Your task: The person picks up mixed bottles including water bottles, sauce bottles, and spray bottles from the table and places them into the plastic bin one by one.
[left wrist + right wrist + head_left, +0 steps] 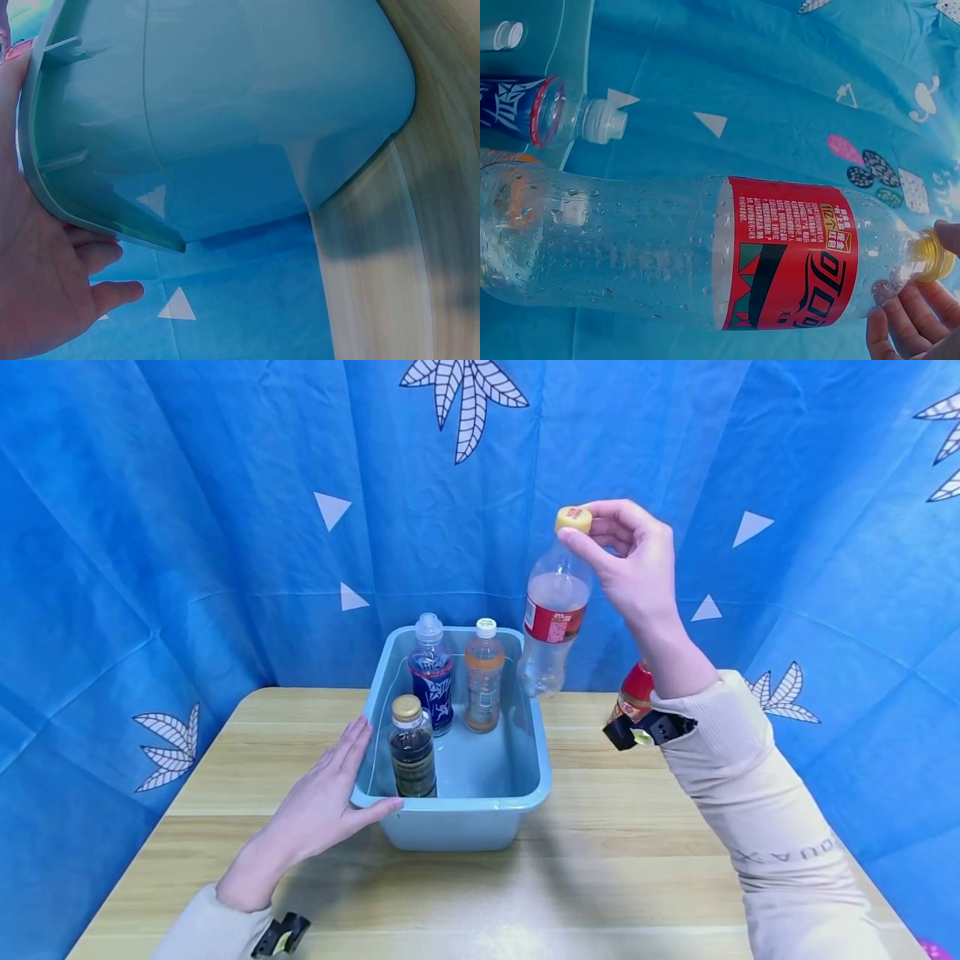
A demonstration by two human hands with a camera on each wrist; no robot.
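Observation:
My right hand (626,560) pinches the yellow cap of a clear plastic cola bottle (555,602) with a red label. The bottle hangs upright, its base level with the right rim of a light blue plastic basin (457,827). Droplets cling to its wall in the right wrist view, and it looks empty. My left hand (322,793) rests along the basin's left side, fingers extended and thumb over the front rim. Inside the basin stand a gold-capped bottle of dark liquid (412,760), a blue-labelled bottle (432,685) and a white-capped bottle with an orange band (483,681).
Another red-labelled bottle (636,693) stands on the wooden table (615,860) to the right, partly hidden behind my right wrist. A blue patterned curtain (247,527) hangs behind the table and along both sides.

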